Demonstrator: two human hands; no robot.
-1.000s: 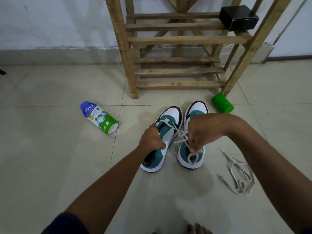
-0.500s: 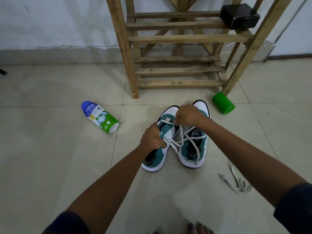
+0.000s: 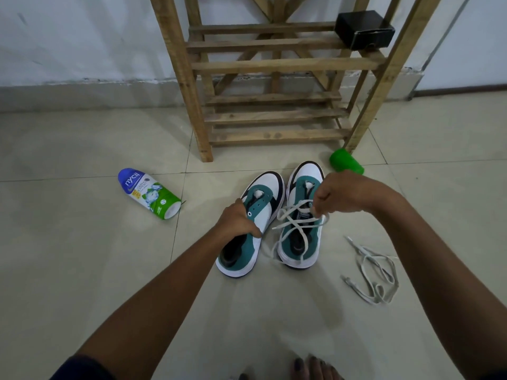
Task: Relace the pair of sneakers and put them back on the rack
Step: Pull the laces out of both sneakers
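We see the wooden rack (image 3: 274,116) at twelve o'clock, against the wall, with a black box (image 3: 363,30) on an upper slat. On the floor (image 3: 82,270) in front of it the two sneakers stand side by side in the middle of the view, toes toward the rack.

Our left hand (image 3: 237,220) grips the collar of the left sneaker (image 3: 252,229), which has no lace. Our right hand (image 3: 343,193) pinches the white lace (image 3: 296,226) above the right sneaker (image 3: 301,242); this lace crosses loosely over the tongue and its ends fall toward six o'clock.

We judge that the lacing of the right sneaker is in hand. To do it well, we should pull each crossing flat and even before the next eyelet, and keep both ends the same length.

At four o'clock a second lace (image 3: 370,275) lies in a heap. At nine o'clock lies a powder bottle (image 3: 149,193), and at one o'clock a green cup (image 3: 346,161) touches the rack's leg.
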